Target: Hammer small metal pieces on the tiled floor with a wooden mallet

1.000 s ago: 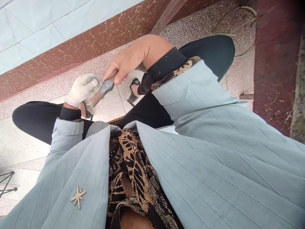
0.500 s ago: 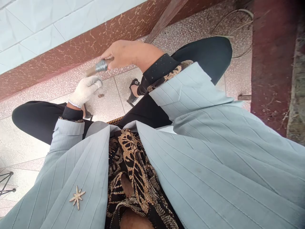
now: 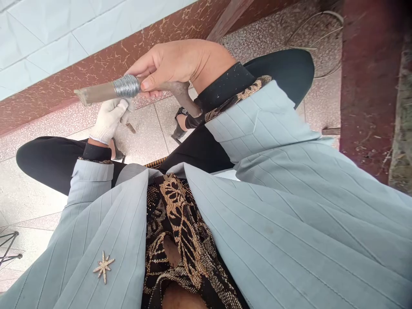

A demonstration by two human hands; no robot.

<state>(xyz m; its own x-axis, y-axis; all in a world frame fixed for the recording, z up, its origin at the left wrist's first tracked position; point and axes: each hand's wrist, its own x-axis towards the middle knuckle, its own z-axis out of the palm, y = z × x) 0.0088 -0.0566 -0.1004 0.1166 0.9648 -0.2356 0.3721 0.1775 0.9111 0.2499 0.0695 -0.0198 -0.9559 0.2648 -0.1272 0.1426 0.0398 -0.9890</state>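
Observation:
My right hand (image 3: 167, 68), bare, is wrapped round the crooked handle of a brown wire-bound tool (image 3: 96, 93). Coils of silvery wire (image 3: 126, 86) circle it just ahead of my fingers. Its flat pale end points left and its curved tail (image 3: 186, 98) hangs by my right cuff. In a white knitted glove, my left hand (image 3: 107, 120) is closed below the tool's flat end. A small brown piece (image 3: 131, 127) shows beside the glove's fingers. Whether the glove grips it or it lies on the floor, I cannot tell.
A brown marbled skirting (image 3: 106, 60) runs along the white tiled wall (image 3: 58, 34). Dark red wood (image 3: 370, 86) stands on the right, near a loose pale cord (image 3: 331, 15). Thin black metal legs (image 3: 11, 246) show at lower left on the tiled floor (image 3: 144, 141).
My right hand has risen slightly and turned, so the tool shows at full length with its tail visible. The gloved left hand has stayed nearly in place.

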